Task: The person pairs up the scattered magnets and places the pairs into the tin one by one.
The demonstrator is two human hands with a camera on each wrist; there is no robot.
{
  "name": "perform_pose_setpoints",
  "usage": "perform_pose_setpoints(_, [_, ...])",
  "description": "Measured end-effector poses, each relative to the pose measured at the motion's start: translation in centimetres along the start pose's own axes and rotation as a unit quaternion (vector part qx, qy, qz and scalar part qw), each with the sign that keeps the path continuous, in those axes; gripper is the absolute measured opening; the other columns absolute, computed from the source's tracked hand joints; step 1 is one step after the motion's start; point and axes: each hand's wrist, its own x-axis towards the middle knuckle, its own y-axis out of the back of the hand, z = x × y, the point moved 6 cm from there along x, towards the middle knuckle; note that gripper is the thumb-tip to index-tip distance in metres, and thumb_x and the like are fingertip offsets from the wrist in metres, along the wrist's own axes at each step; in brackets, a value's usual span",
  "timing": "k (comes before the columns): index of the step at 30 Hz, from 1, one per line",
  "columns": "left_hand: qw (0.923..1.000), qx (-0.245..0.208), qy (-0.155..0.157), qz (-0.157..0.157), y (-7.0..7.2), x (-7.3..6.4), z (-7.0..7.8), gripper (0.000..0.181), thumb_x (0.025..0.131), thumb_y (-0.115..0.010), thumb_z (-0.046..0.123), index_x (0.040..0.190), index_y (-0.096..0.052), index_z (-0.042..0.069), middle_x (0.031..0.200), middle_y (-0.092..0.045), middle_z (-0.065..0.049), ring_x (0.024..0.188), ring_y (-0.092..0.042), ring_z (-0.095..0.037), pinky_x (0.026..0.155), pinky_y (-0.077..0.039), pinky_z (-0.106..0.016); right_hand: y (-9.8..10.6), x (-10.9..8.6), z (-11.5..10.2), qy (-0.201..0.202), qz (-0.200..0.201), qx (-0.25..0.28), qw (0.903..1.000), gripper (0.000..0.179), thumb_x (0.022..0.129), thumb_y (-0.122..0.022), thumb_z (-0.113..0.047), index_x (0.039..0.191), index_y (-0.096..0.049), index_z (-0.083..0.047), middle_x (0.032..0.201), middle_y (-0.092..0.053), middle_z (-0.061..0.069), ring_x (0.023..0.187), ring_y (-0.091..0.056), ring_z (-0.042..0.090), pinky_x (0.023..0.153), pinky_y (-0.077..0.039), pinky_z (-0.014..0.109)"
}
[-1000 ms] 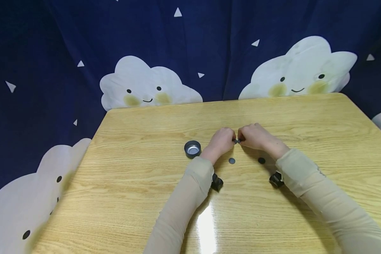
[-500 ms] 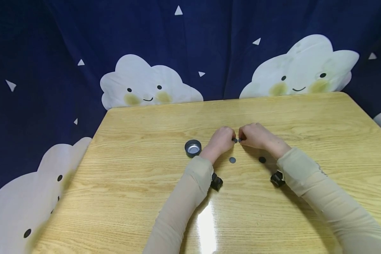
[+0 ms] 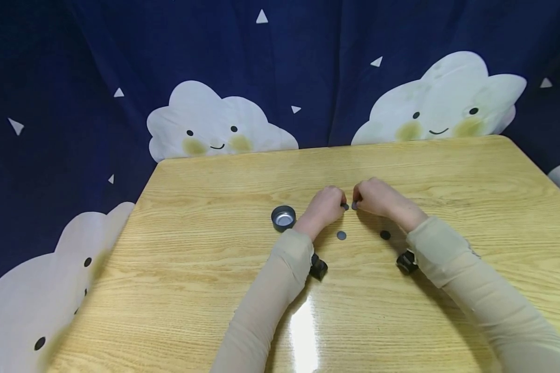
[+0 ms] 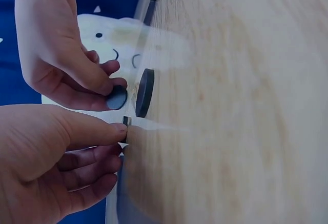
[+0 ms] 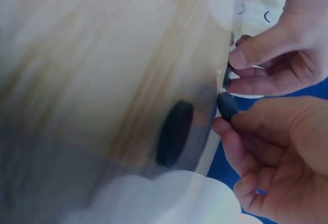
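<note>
The two hands work close together just above the counter (image 3: 205, 248), fingertips facing one another with a narrow gap between them, and each grasps a small disc. Beginning on the left, a round, dark-walled dish (image 3: 283, 220) with a shiny metallic bottom sits on the counter just left of the left hand (image 3: 324, 208). That hand pinches a dark disc (image 4: 126, 127) between thumb and fingers, seen nearly edge-on from the left wrist. A pale sleeve (image 3: 273, 290) covers the arm behind it, and a small black device (image 3: 318, 268) shows at the inner side of the cuff. A grey disc (image 3: 341, 235) lies flat on the counter, nearer the person than the left hand's fingertips. Across the gap, the right hand (image 3: 378, 197) pinches a blue-grey disc (image 4: 117, 98), its round face turned toward the left wrist camera. It cannot be told whether either held disc touches the counter. A black disc (image 3: 385, 235) lies flat below the right hand, on the person's side, and beyond both hands hangs a navy curtain (image 3: 317, 67) printed with smiling clouds.
</note>
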Motion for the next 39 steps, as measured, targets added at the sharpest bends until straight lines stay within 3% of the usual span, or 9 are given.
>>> perform_pose_setpoints(9, [1.0, 0.008, -0.003, 0.005, 0.12, 0.12, 0.1, 0.008, 0.084, -0.062, 0.014, 0.085, -0.069, 0.012, 0.085, -0.062, 0.003, 0.073, -0.05, -0.009, 0.066, -0.04, -0.019, -0.3, 0.51, 0.04, -0.026, 0.004, -0.004, 0.9997, 0.008, 0.076, -0.061, -0.003, 0.081, -0.066, 0.0, 0.078, -0.065, 0.01, 0.071, -0.059, 0.024, 0.067, -0.048, 0.038])
perform_pose_setpoints(18, [1.0, 0.002, -0.002, 0.002, 0.2, 0.02, 0.03, 0.007, 0.084, -0.061, 0.013, 0.083, -0.068, 0.012, 0.083, -0.061, 0.003, 0.071, -0.05, -0.009, 0.064, -0.04, -0.02, -0.2, 0.15, -0.54, 0.012, 0.013, -0.019, 0.9997, 0.005, 0.074, -0.067, -0.004, 0.079, -0.066, -0.001, 0.074, -0.064, 0.008, 0.068, -0.059, 0.021, 0.064, -0.049, 0.036])
perform_pose_setpoints(24, [1.0, -0.002, 0.0, 0.002, 0.14, 0.0, 0.04, 0.007, 0.084, -0.061, 0.012, 0.083, -0.068, 0.012, 0.082, -0.061, 0.003, 0.071, -0.05, -0.01, 0.063, -0.04, -0.02, -0.51, 0.24, -0.38, 0.012, 0.013, -0.016, 0.9997, 0.003, 0.076, -0.067, -0.004, 0.074, -0.066, -0.003, 0.072, -0.062, 0.006, 0.064, -0.053, 0.018, 0.063, -0.046, 0.034])
perform_pose_setpoints(30, [0.9999, 0.009, -0.003, 0.006, 0.18, -0.03, 0.17, 0.007, 0.083, -0.062, 0.012, 0.081, -0.068, 0.013, 0.082, -0.062, 0.003, 0.072, -0.05, -0.01, 0.066, -0.041, -0.021, -0.66, 0.28, -0.51, 0.027, 0.024, -0.007, 0.9993, 0.005, 0.074, -0.068, -0.002, 0.078, -0.066, -0.001, 0.074, -0.064, 0.008, 0.068, -0.057, 0.02, 0.065, -0.047, 0.035])
perform_pose_setpoints(39, [1.0, -0.001, -0.002, 0.008, 0.21, -0.15, 0.15, 0.008, 0.084, -0.062, 0.012, 0.083, -0.069, 0.011, 0.084, -0.062, 0.002, 0.073, -0.051, -0.01, 0.066, -0.041, -0.021, -0.6, 0.06, -0.43, 0.017, 0.012, -0.001, 0.9998, 0.006, 0.074, -0.069, -0.003, 0.079, -0.065, -0.001, 0.074, -0.063, 0.008, 0.068, -0.056, 0.02, 0.065, -0.047, 0.036])
